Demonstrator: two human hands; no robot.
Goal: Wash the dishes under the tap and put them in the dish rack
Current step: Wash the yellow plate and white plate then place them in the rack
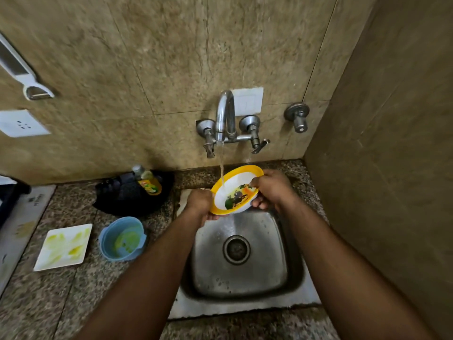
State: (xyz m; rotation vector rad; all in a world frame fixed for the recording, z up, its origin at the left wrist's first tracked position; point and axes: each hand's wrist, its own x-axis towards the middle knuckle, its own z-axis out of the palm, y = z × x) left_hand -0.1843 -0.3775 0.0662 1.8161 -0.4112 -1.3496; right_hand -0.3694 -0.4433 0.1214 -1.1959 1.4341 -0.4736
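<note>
A yellow-rimmed white bowl (232, 187) with a coloured picture inside is tilted over the steel sink (289, 253). Water runs from the tap (224, 114) onto the bowl's inner left side. My left hand (199, 202) grips the bowl's left rim. My right hand (270, 188) holds the right rim, with fingers under it and the thumb inside. On the counter to the left stand a blue bowl (122, 239) with yellow-green residue and a square white plate (64, 246) smeared yellow.
A black rack or basket (122, 197) at the back of the granite counter holds a dish-soap bottle (149, 181). A second valve (297, 117) sits on the wall to the right. A side wall stands close at the right. A wall socket (22, 123) is at the left.
</note>
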